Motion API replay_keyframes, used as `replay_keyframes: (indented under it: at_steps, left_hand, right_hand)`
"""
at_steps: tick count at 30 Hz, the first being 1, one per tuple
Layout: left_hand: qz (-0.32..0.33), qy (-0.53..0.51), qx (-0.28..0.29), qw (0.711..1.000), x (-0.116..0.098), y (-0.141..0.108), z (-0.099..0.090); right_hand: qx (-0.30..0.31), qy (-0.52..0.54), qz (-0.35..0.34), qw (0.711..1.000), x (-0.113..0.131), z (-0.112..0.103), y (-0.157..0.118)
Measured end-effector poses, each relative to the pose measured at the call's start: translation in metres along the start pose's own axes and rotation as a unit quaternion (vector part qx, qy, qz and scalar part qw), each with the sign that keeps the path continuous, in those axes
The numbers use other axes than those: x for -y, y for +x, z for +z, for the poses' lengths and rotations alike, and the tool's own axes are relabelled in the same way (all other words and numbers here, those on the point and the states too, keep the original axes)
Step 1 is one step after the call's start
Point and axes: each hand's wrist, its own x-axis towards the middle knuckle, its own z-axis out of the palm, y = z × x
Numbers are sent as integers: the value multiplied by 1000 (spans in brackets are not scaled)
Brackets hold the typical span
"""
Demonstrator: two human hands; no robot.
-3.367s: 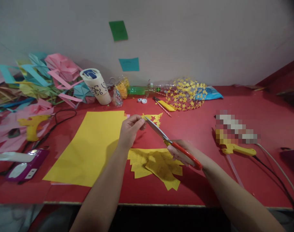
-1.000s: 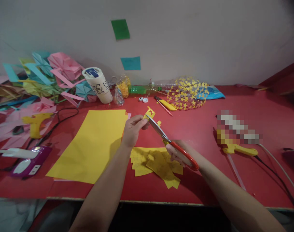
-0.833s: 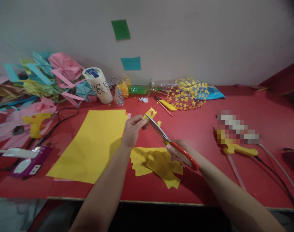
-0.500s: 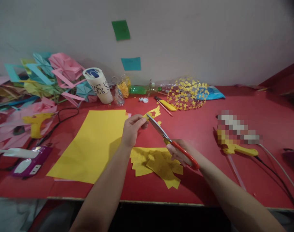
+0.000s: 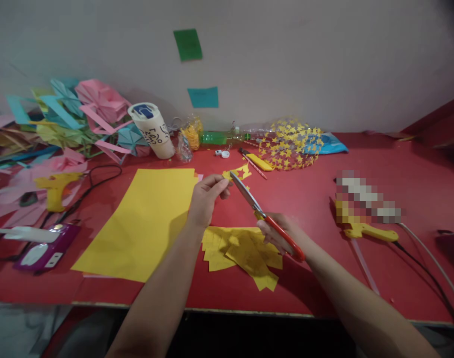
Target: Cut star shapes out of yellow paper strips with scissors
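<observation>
Two hands busy over the red table (image 5: 323, 288): L hand (image 5: 206, 199) pinches a small yellow paper scrap (image 5: 235, 172) btwn thumb & fingers; R hand (image 5: 274, 236) grips red-handled scissors (image 5: 252, 201), tips right at the scrap. Can't tell if the blades are slightly parted or together. Change in the last sec.: scrap's been turned, its far end swung from pointing away to reaching out R past the blades, so prob. a diff. part of its edge now faces the cut. Looks-wise: thin, bright yellow, ragged outline, w/ a star-shaped hole showing table red thru it; finer detail too small to read. It's held just beyond the top R corner of the big yellow sheet (image 5: 148, 214), above a pile of yellow paper pieces (image 5: 252, 261) as seen. One small yellow star (image 5: 248, 188) shows just beside the blades, partly hidden.
</observation>
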Motion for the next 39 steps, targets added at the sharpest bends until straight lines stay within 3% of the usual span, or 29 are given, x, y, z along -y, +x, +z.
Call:
replay_keyframes:
  at_steps: [4,9,11,20,32,39]
  left_hand:
    - [-4,-12,-18,1000,0,0,-3]
    - [-73,18,90,993,-2,-4,-2]
    - [-79,22,102,991,-2,-5,0]
    - [18,-8,6,1000,3,0,-1]
    - [25,-16,14,999,1,1,-3]
    - [29,0,19,999,-2,1,-5]
  right_hand:
    - [-2,-16,-18,1000,2,0,-2]
    - [-20,-31,-23,999,1,0,-2]
    - [-17,-36,-25,999,0,0,-2]
    - [-4,-15,-41,999,-9,1,4]
    - [20,-59,-82,995,-11,-7,1]
    - [41,-57,-73,995,-3,-7,-3]
